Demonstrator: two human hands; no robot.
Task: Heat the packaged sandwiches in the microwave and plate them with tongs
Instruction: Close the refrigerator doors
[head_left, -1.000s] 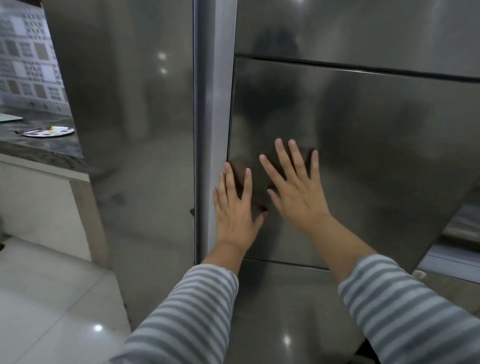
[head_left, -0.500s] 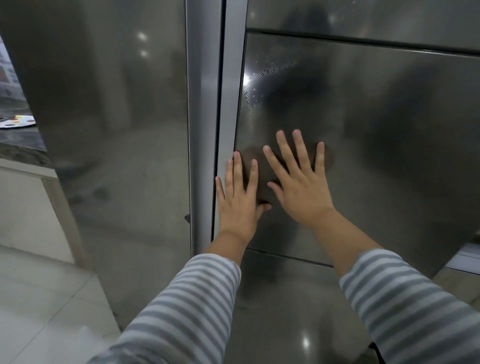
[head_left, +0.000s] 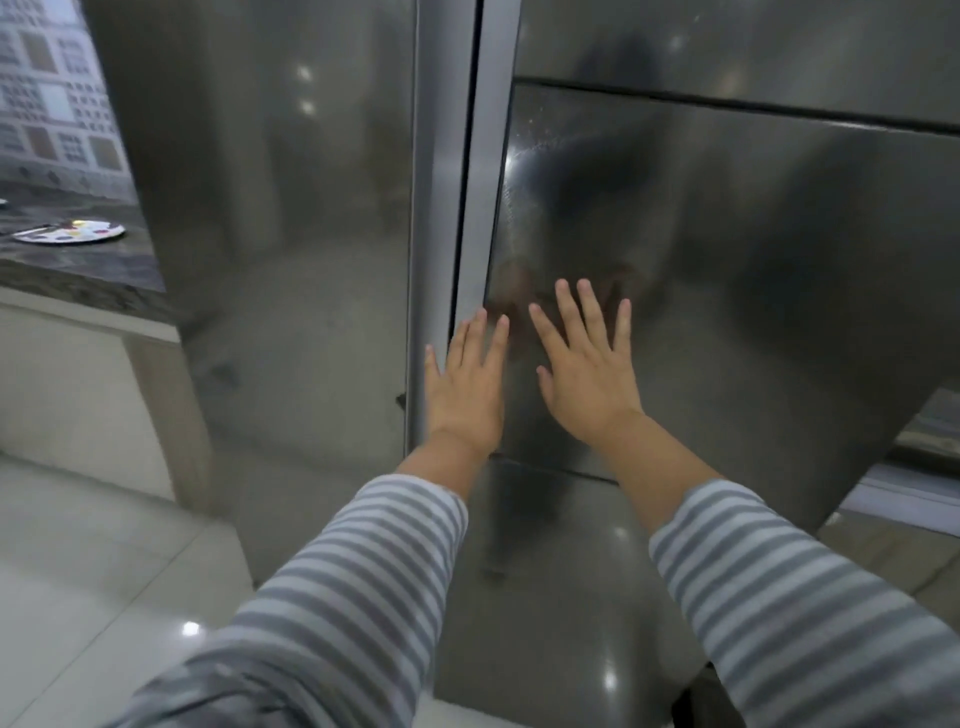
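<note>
Both grips are spread flat, holding nothing: left hand (head_left: 466, 387) and right hand (head_left: 589, 374) lie side by side against the brushed steel refrigerator door (head_left: 727, 291). No sandwiches show; a colourful round plate (head_left: 70, 232) sits on the dark stone surface (head_left: 78, 270) far left.

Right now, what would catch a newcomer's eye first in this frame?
Two bare hands, the left hand and the right hand, spread open side by side at centre frame against a steel fridge door, both arms in grey striped sleeves. The brushed steel fills most of the view and dimly mirrors the person. Far left, a colourful plate lies on a dark stone counter.
</note>
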